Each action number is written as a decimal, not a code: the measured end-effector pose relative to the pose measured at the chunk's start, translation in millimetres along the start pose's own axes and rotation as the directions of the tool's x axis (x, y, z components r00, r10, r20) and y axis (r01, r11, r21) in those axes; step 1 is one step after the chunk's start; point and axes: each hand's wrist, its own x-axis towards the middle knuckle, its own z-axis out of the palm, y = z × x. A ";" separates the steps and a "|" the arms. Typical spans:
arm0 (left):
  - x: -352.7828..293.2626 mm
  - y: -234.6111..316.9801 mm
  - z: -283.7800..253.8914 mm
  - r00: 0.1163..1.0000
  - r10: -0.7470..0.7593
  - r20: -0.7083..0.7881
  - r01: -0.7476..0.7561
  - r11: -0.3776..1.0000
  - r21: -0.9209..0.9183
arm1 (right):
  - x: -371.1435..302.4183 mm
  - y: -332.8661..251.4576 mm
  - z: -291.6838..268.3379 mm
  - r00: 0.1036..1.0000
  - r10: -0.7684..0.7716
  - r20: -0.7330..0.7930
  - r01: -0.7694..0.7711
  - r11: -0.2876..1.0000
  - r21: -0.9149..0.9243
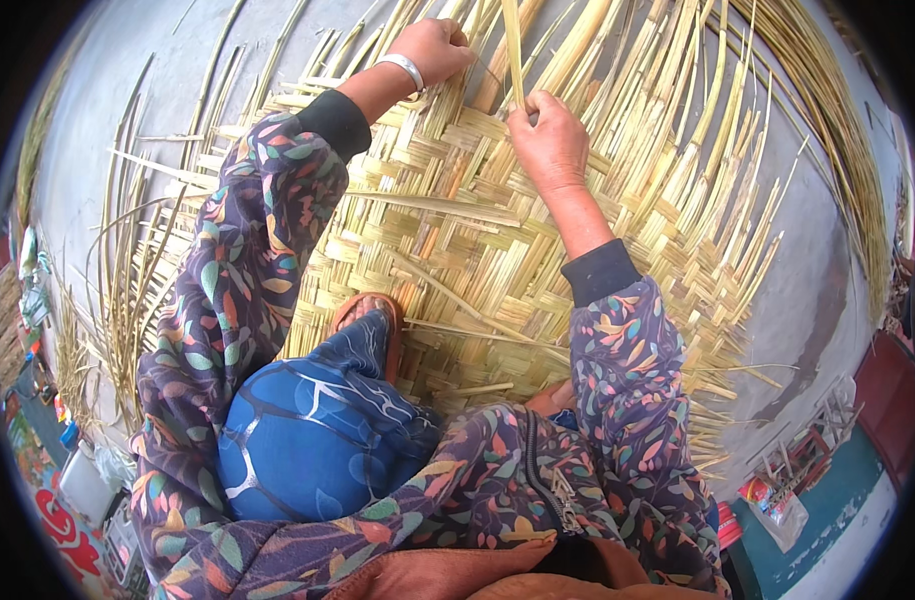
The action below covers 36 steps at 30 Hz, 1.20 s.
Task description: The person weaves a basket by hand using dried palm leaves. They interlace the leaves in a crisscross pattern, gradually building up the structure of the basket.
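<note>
A half-woven mat of flat, yellow-green reed strips (457, 255) lies on the ground under me, its loose ends fanning outward at the far side. My right hand (550, 140) is closed, with a pale reed strip (513, 50) pinched between thumb and fingers and rising toward the top edge. To its left, my left hand (432, 50) hovers over the mat's far edge, fingertips drawn together beside the loose strips; whatever they grip is hidden. A silver bangle (404, 70) circles the left wrist. One sandalled foot (377, 312) rests on the weave.
Long bundled reeds (827, 130) lie along the right on the grey floor (87, 200). More loose strips (142, 260) spread out at the left. A small wooden rack (802, 450) and a plastic packet (774, 508) sit at the lower right, by a dark red panel (887, 400).
</note>
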 end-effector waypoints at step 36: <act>-20.1 -21.1 23.3 0.943 0.317 -0.098 -0.274 0.911 0.307 | -12.6 -9.4 4.2 0.999 -0.040 -0.021 0.043 0.989 0.138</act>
